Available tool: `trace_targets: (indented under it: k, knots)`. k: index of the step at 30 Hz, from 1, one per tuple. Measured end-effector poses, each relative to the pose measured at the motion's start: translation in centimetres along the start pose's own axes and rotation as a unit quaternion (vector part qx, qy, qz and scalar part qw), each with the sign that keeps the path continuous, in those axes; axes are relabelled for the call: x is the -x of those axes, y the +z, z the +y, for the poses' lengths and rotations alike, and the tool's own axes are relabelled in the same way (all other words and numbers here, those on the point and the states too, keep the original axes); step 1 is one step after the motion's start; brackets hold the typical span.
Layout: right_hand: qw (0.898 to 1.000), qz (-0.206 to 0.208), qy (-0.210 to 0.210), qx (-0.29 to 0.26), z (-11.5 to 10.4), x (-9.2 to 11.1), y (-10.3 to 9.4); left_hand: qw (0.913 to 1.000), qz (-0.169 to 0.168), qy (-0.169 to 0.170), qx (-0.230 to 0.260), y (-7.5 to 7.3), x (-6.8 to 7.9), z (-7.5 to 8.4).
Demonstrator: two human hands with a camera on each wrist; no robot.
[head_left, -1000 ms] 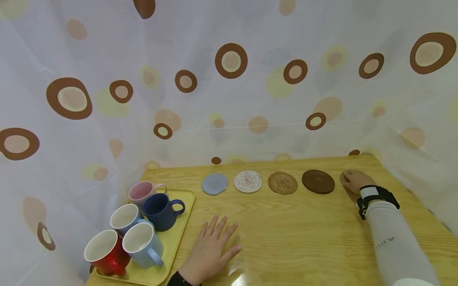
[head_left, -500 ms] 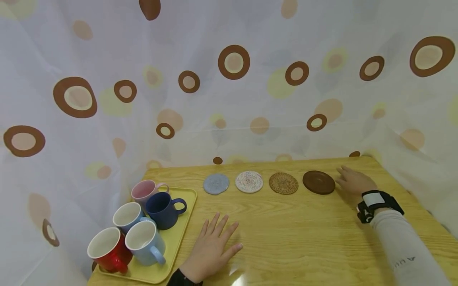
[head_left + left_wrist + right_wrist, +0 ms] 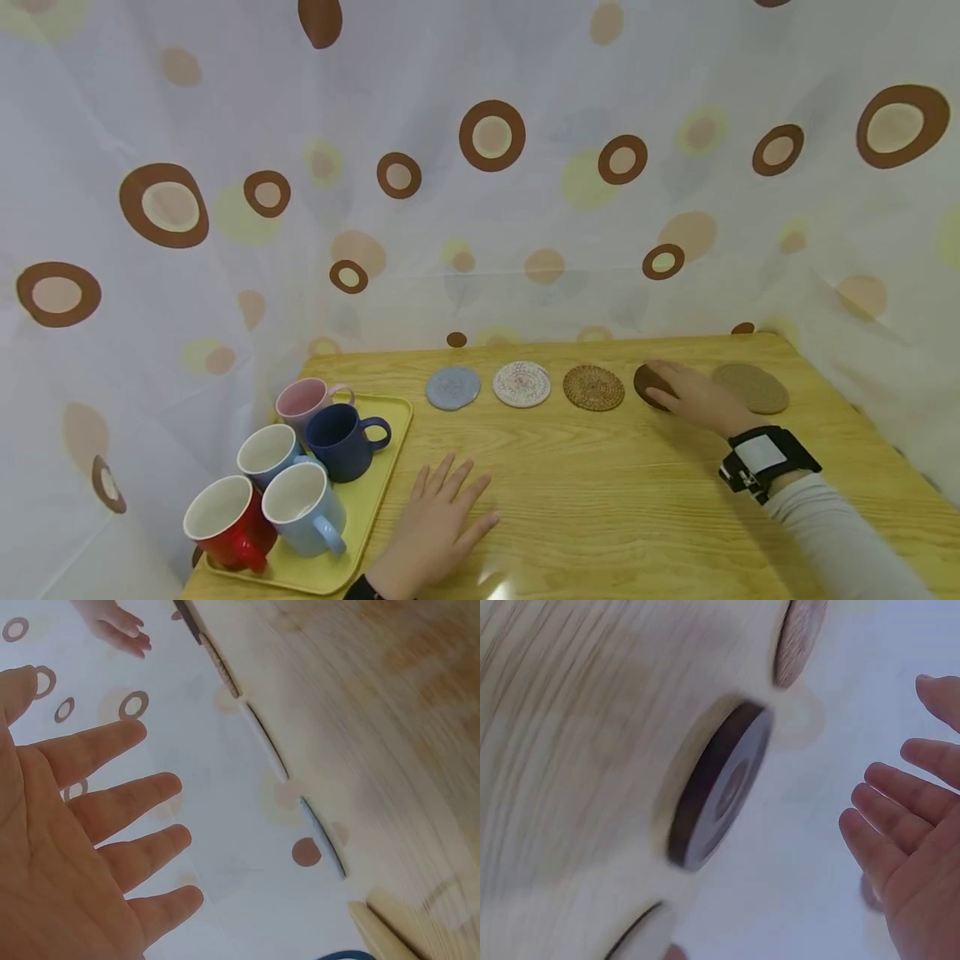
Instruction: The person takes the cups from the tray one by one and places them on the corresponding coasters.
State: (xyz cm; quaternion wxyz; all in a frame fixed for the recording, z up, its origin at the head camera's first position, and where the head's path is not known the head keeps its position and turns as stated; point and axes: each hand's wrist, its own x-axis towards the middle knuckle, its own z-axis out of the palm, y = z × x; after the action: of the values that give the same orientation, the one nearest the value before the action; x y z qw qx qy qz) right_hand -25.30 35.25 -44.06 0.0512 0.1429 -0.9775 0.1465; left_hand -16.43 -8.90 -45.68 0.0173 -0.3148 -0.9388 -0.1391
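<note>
My right hand [image 3: 693, 398] is above the dark brown coaster [image 3: 645, 385] and hides much of it in the head view. In the right wrist view its fingers [image 3: 900, 802] are loosely extended, apart from that coaster [image 3: 720, 784], and hold nothing. Just right of the hand lies a round beige coaster [image 3: 752, 388]. Leftward along the same row come a woven brown coaster [image 3: 593, 388], a white speckled one [image 3: 521, 384] and a grey-blue one [image 3: 453, 388]. My left hand [image 3: 437, 529] is spread palm down over the near part of the table, holding nothing.
At the left, a yellow tray [image 3: 390, 433] carries several mugs: a pink one [image 3: 302, 400], a navy one [image 3: 341, 446], a red one [image 3: 238, 529] and light blue ones [image 3: 307, 512]. A patterned curtain [image 3: 525, 208] stands around the back and sides of the wooden table [image 3: 600, 517].
My right hand has left the beige coaster, which now shows in full, and has moved left to above the dark brown one. My left hand has barely shifted.
</note>
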Motion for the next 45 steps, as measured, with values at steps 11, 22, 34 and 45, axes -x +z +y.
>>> trace_targets:
  k: [11,22,34,45]
  knots:
    - [0.997,0.006,-0.074,-0.006,-7.4,-2.0,0.2,0.9892,0.140,0.007,-0.042,-2.3,2.6,-1.4]
    - [0.987,0.004,-0.159,0.011,-10.9,-3.6,1.9,0.9340,0.343,-0.099,-0.017,-4.2,6.3,-3.0]
    - [0.983,-0.015,-0.183,0.028,-13.0,-4.1,3.1,0.8369,0.411,-0.352,0.080,-4.7,11.0,-5.0]
    - [0.980,-0.037,-0.198,0.006,-14.8,-5.5,4.0,0.8061,0.287,-0.496,0.146,-3.8,13.7,-8.4]
